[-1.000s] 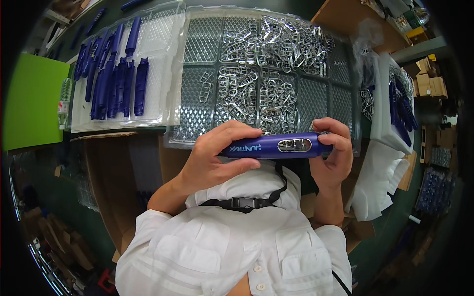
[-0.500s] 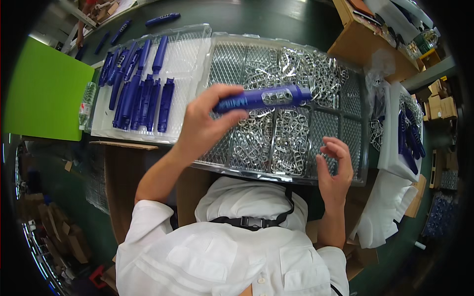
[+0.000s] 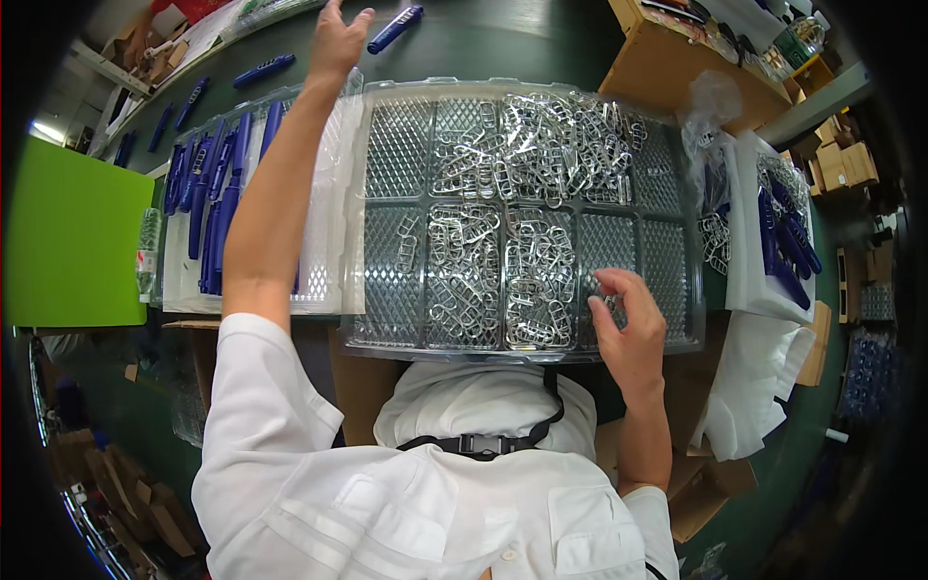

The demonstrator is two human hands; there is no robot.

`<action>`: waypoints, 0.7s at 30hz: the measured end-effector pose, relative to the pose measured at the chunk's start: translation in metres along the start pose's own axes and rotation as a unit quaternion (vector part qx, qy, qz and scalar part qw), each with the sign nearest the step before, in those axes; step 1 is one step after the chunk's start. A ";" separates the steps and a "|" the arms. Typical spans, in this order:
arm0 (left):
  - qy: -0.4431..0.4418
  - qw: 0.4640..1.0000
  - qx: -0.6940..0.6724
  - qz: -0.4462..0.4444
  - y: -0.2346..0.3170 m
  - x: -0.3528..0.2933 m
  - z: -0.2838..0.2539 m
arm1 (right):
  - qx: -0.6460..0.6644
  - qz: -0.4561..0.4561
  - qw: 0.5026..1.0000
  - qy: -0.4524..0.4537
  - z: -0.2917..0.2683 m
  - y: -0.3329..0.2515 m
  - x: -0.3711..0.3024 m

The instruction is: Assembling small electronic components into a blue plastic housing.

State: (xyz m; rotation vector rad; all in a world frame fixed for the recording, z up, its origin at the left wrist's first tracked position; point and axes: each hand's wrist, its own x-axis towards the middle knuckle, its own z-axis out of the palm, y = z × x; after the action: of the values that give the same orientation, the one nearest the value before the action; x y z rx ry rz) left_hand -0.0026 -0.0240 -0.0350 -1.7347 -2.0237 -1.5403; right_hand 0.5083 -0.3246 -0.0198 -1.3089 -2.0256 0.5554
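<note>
At the far end of the bench my left hand [image 3: 338, 41] is open, fingers and thumb apart with nothing between them. A blue cylindrical plastic casing [image 3: 395, 29] with a silver insert lies just right of it, apart from the fingertips. My right hand [image 3: 630, 333] hovers over the right front of a clear compartment tray [image 3: 394, 333]. Its fingers are loosely curled and the thumb stands away from them; I see nothing held. Small silver metal link pieces [image 3: 570, 145] fill several compartments. My left forearm hides part of a white tray [image 3: 329, 275] holding blue plastic casings [image 3: 198, 193].
More blue casings [image 3: 263, 71] lie on the green bench at the far left. A green panel [image 3: 77, 232] and a clear bottle [image 3: 147, 256] stand left. To the right are a white foam box [image 3: 744, 251] and a cardboard box [image 3: 667, 53]. Another person's hand [image 3: 137, 39] shows top left.
My left hand has gone from above the compartment tray to the far bench and let go of the blue casing, which now lies there. The right hand stays over the tray.
</note>
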 end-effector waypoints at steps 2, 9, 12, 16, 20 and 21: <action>-0.022 0.999 -0.027 0.015 0.033 -0.025 -0.044 | -0.022 -0.005 1.000 0.003 -0.004 0.004 0.014; 0.047 0.984 -0.172 -0.011 0.118 -0.189 -0.244 | -0.182 -0.119 0.976 -0.009 0.017 0.038 0.104; 0.159 0.975 -0.141 -0.067 0.103 -0.294 -0.321 | -0.200 -0.166 0.964 -0.060 0.035 0.044 0.127; 0.296 0.918 -0.054 -0.258 0.049 -0.444 -0.374 | -0.170 -0.127 0.968 -0.131 0.044 0.046 0.138; 0.324 0.841 -0.005 -0.433 -0.044 -0.642 -0.398 | -0.131 -0.161 0.965 -0.160 0.032 0.085 0.147; 0.324 0.819 0.014 -0.474 -0.056 -0.689 -0.403 | -0.126 -0.156 0.967 -0.160 0.036 0.081 0.150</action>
State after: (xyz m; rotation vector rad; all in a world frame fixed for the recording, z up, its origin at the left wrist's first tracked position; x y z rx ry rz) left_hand -0.0056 -0.7833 -0.2858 0.0389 -2.5032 -1.8658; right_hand 0.4907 -0.1546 -0.0538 -1.0546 -2.5807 0.3891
